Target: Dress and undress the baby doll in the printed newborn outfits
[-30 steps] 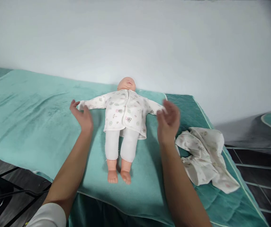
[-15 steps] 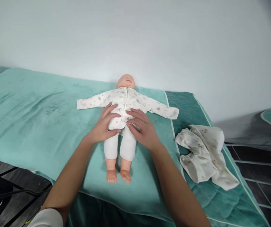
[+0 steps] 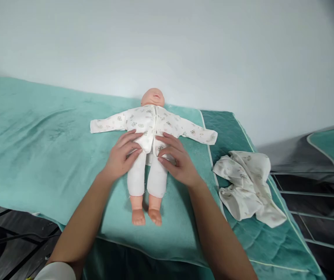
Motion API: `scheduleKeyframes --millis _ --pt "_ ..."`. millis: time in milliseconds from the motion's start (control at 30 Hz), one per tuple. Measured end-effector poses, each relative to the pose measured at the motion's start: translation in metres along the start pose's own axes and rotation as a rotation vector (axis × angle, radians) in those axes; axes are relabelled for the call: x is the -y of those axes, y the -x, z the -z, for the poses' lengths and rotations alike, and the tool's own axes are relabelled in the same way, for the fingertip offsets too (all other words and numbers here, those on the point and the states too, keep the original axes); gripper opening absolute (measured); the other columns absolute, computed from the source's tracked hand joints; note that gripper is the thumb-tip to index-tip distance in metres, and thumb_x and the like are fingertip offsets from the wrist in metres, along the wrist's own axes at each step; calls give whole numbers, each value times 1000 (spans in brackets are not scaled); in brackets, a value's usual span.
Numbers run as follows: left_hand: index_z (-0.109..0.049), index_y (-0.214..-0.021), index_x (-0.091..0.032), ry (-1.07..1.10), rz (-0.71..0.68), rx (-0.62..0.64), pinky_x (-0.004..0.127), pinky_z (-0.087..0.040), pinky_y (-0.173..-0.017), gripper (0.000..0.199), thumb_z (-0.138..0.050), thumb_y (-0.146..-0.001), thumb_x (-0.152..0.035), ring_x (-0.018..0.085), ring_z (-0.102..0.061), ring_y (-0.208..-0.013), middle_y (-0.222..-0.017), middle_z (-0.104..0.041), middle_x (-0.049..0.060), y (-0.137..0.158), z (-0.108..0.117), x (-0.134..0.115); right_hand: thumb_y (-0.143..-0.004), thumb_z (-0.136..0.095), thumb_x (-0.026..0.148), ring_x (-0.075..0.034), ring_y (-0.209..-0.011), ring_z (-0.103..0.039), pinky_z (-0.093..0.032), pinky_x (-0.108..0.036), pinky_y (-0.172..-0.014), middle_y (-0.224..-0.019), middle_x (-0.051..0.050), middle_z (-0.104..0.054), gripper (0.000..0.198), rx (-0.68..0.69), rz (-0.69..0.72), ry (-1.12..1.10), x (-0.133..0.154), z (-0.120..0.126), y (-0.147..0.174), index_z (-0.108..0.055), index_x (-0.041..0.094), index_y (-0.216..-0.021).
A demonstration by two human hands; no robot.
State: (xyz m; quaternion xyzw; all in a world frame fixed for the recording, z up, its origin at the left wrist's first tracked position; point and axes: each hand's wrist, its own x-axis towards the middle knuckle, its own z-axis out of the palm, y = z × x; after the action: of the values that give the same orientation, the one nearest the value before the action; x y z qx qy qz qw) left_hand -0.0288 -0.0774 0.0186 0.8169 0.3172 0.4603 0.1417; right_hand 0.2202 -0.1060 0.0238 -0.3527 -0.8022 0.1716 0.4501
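A baby doll (image 3: 153, 97) lies on its back with its head toward the wall. It wears white trousers (image 3: 136, 179) and a white printed baby shirt (image 3: 140, 116), its sleeves spread wide. My left hand (image 3: 123, 154) is at the shirt's lower left front, thumb and index finger together at the hem. At the lower right front, my right hand (image 3: 180, 159) has the hem between thumb and fingers, the other fingers resting on the cloth. Below the hem the two front panels part slightly. The doll's bare feet (image 3: 139, 217) point toward me.
A light green cover (image 3: 53, 155) spreads over the bed against a white wall (image 3: 167, 46). Another crumpled printed garment (image 3: 248, 186) lies on the dark green quilted sheet (image 3: 275, 245) at right. Dark frame bars (image 3: 324, 194) show beyond the right edge.
The shirt's front panels have come apart at the bottom. My left hand has closed its thumb toward the index finger. The view has shifted slightly.
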Motion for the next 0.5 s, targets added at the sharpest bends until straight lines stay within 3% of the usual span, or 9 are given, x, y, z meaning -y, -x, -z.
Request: scheduleKeyframes --millis 100,267,400,500 --pt "-65 -99 -23 102 119 -106 45 -51 -110 8 -60 -100 -28 21 -64 -125 -128 -71 7 1 3 3 -98 -66 31 -29 -153 -39 -34 -57 -126 -156 -7 -53 13 -33 -16 64 -1 -2 2 -68 27 -110" --pt "-62 -99 -23 210 380 -215 38 -52 -101 16 -65 -97 -39 21 -64 -119 -124 -68 7 9 -1 7 -92 -75 44 -31 -155 -34 -31 -59 -129 -165 -8 -38 58 -109 -129 68 -8 -3 8 -52 32 -144" --pt "-61 -121 -24 154 579 -156 35 -51 -93 39 -73 -90 -43 21 -63 -109 -122 -66 7 21 -1 9 -85 -80 53 -32 -158 -28 -25 -60 -131 -168 -8 -30 82 -132 -266 44 -10 -6 23 -41 34 -154" --pt "-65 -117 -22 146 681 -91 33 -51 -83 30 -64 -94 -42 18 -64 -90 -106 -71 4 27 2 7 -91 -74 49 -29 -157 -30 -26 -58 -131 -166 -12 -34 75 -186 -331 5 -10 -7 38 -40 29 -154"
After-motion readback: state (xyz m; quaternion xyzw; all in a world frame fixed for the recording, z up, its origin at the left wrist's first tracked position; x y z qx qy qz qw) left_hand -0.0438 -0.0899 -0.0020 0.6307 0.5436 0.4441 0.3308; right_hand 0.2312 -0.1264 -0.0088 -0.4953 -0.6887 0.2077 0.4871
